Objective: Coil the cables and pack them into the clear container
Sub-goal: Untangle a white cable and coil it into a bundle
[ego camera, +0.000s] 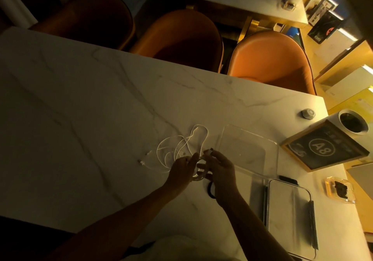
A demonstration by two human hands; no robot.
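Observation:
White cables lie in loose loops on the marble table, with small plugs at their left ends. My left hand and my right hand hold a small coil of white cable between them, just right of the loose loops. A dark plug end sticks up above the right fingers. The clear container sits open to the right of my hands, with nothing visible inside. Its clear lid lies nearer to me, at the right.
A black band lies on the table under my right wrist. A framed "A8" sign, a white cup, a small round knob and a glass ashtray crowd the right edge. Orange chairs line the far side.

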